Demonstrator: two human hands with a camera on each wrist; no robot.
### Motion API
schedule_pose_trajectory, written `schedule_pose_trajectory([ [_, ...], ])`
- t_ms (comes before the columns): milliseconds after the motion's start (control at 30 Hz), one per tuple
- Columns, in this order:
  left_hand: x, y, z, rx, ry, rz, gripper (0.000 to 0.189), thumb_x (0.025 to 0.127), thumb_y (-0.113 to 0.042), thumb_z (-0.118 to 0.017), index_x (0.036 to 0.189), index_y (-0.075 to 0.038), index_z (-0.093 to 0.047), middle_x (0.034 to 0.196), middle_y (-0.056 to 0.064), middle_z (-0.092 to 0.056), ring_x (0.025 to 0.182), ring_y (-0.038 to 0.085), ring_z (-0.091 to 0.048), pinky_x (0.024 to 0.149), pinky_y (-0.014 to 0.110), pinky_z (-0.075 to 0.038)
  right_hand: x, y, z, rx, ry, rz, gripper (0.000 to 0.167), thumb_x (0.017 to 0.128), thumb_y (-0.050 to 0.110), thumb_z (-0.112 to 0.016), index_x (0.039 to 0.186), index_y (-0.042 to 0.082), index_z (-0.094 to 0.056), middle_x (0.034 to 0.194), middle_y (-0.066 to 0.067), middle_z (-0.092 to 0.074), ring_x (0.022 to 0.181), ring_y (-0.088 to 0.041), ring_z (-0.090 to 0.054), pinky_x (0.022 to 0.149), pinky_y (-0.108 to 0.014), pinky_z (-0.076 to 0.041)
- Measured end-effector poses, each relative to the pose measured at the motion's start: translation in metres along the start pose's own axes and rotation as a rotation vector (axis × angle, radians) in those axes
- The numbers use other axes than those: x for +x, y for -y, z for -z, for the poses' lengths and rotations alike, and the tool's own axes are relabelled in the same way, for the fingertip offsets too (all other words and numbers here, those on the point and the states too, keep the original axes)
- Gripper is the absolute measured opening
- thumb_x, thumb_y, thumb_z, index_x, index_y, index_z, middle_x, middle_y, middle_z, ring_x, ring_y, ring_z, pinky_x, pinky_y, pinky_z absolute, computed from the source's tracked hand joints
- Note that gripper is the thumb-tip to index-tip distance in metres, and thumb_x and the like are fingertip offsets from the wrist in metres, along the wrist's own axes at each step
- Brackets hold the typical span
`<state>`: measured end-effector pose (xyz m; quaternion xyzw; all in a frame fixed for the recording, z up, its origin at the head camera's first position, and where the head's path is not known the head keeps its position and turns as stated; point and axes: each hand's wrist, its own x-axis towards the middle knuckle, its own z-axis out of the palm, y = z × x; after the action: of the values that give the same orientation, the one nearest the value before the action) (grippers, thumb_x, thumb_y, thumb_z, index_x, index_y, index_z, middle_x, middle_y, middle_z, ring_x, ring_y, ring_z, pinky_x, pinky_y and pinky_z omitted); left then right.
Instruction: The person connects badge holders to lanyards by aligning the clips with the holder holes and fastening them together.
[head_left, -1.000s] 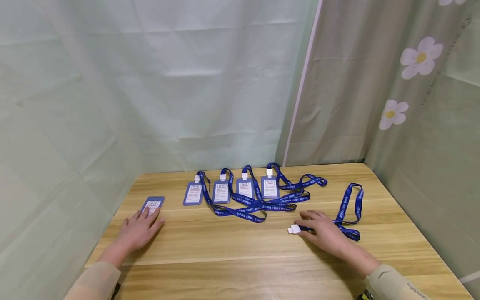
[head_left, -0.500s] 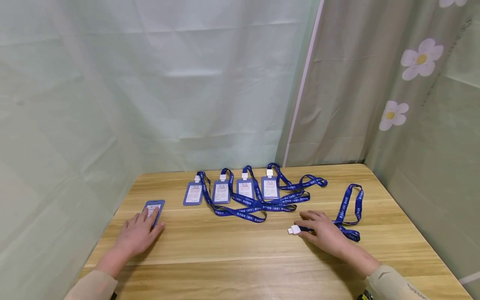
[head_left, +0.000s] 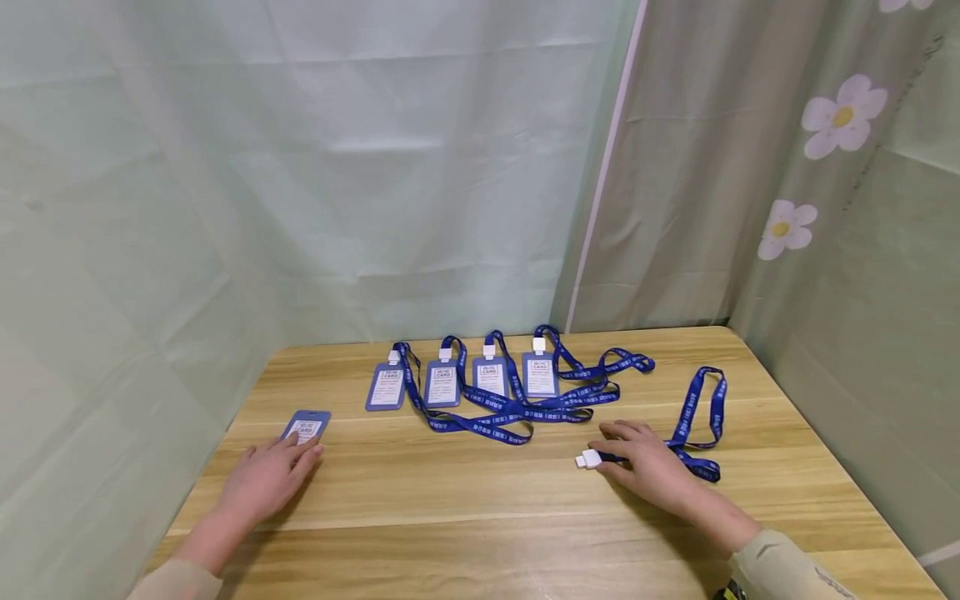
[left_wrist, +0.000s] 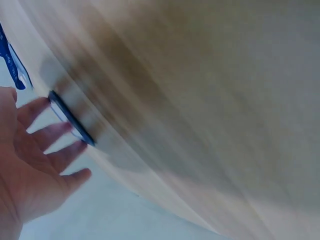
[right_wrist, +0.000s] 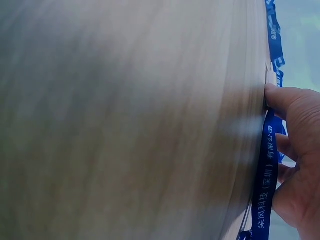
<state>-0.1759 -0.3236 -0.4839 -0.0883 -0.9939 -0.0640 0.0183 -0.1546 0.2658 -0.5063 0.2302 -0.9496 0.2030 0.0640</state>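
Observation:
My left hand rests its fingertips on the lower part of a blue badge holder with a white printed card, at the table's left. In the left wrist view its fingers are spread and fairly straight, touching the holder. My right hand pinches a dark blue lanyard just behind its white clip, which sticks out past the fingertips to the left. The rest of that strap loops away to the right. In the right wrist view, the printed strap runs alongside the palm.
Several badge holders with lanyards attached lie in a row toward the back of the wooden table. Their blue straps overlap to the right and in front. Pale curtains stand behind and at both sides.
My left hand and the badge holder have slid nearer to the person, with the fingertips now lower on the holder. The right hand and its lanyard have stayed in place.

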Motion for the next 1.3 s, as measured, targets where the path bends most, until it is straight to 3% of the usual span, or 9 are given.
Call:
schedule_pose_trajectory([
  [167,-0.007,-0.002,0.004,-0.034,-0.064,-0.077,0.054,0.108,-0.042,-0.05,0.121,0.005,-0.072,0.132,0.027,-0.064,0.12,0.054,-0.058,0.102,0.068,-0.042,-0.001,0.002,0.001,0.005,-0.023,0.019,0.038,0.095,0.028,-0.076,0.13,0.017,-0.073,0.143,-0.015,-0.059,0.134,-0.044,-0.049,0.107,-0.066,-0.039],
  [267,-0.01,-0.003,0.006,-0.068,-0.093,-0.12,0.047,0.105,-0.04,-0.057,0.116,0.002,-0.076,0.13,0.022,-0.067,0.118,0.05,-0.061,0.098,0.064,-0.047,0.0,0.002,0.001,0.003,-0.016,0.016,0.038,0.095,0.029,-0.075,0.131,0.018,-0.072,0.144,-0.015,-0.058,0.134,-0.044,-0.048,0.108,-0.066,-0.039],
  [367,-0.011,-0.003,0.006,-0.081,-0.093,-0.177,0.034,0.104,-0.039,-0.06,0.099,-0.013,-0.082,0.129,0.018,-0.069,0.12,0.049,-0.061,0.099,0.062,-0.047,0.0,0.002,0.001,0.002,-0.004,0.005,0.038,0.096,0.03,-0.075,0.132,0.018,-0.072,0.145,-0.014,-0.058,0.136,-0.042,-0.047,0.109,-0.065,-0.038],
  [500,-0.009,-0.002,0.004,-0.106,-0.073,-0.262,0.028,0.103,-0.038,-0.062,0.084,-0.029,-0.08,0.128,0.013,-0.07,0.123,0.046,-0.06,0.105,0.061,-0.044,-0.001,0.002,0.0,0.0,0.001,-0.002,0.038,0.096,0.031,-0.074,0.132,0.018,-0.072,0.145,-0.014,-0.057,0.136,-0.042,-0.047,0.108,-0.065,-0.039],
  [900,-0.002,-0.012,0.0,-0.171,-0.036,-0.4,0.025,0.102,-0.04,-0.064,0.084,-0.037,-0.081,0.131,0.002,-0.069,0.126,0.033,-0.062,0.109,0.056,-0.042,0.0,0.001,0.001,-0.001,-0.006,0.0,0.037,0.096,0.032,-0.074,0.131,0.019,-0.073,0.145,-0.014,-0.058,0.135,-0.043,-0.048,0.108,-0.066,-0.038],
  [1133,0.001,-0.025,-0.001,-0.212,-0.058,-0.508,0.017,0.1,-0.033,-0.068,0.09,-0.034,-0.083,0.128,0.002,-0.071,0.121,0.039,-0.063,0.104,0.06,-0.045,0.0,0.001,0.0,0.005,-0.002,-0.008,0.038,0.096,0.032,-0.075,0.131,0.019,-0.073,0.145,-0.013,-0.058,0.137,-0.043,-0.047,0.109,-0.066,-0.037],
  [1300,0.002,-0.038,-0.006,-0.267,-0.011,-0.464,0.019,0.101,-0.041,-0.066,0.098,-0.034,-0.083,0.129,-0.003,-0.07,0.124,0.037,-0.061,0.103,0.06,-0.047,0.0,0.0,-0.001,0.007,-0.006,-0.003,0.039,0.095,0.033,-0.075,0.131,0.018,-0.072,0.146,-0.013,-0.058,0.137,-0.043,-0.047,0.109,-0.065,-0.038],
])
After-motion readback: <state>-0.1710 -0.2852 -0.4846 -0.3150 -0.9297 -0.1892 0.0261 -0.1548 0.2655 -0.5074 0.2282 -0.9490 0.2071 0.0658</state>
